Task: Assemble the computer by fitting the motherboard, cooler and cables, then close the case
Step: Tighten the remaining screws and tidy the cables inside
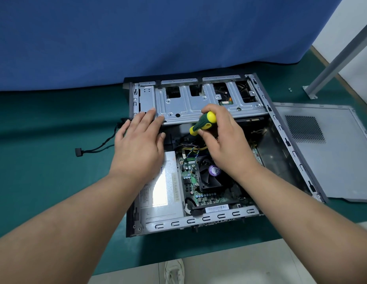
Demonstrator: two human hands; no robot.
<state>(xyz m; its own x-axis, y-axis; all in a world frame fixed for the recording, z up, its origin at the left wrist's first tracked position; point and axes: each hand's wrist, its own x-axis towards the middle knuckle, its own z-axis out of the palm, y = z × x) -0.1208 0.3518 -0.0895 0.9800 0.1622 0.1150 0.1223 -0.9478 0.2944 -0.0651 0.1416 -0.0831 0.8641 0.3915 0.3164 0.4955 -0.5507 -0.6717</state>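
An open computer case (219, 217) lies on its side on the green table. Inside it sit the motherboard (207, 196), a black cooler fan (211, 178) with a purple sticker, and a silver power supply (166, 191). Coloured cables (191, 149) run above the fan. A grey drive cage (190, 105) spans the far end of the case. My left hand (139, 140) lies flat with straight fingers touching the cage's near left edge. My right hand (225, 144) grips a green and yellow screwdriver (203, 123), whose tip is hidden.
The detached side panel (326, 160) lies flat to the right of the case. A black cable with a connector (79, 151) trails out on the left. Blue cloth hangs behind. A grey metal post (330, 60) stands at the far right, small screws (289, 89) near it.
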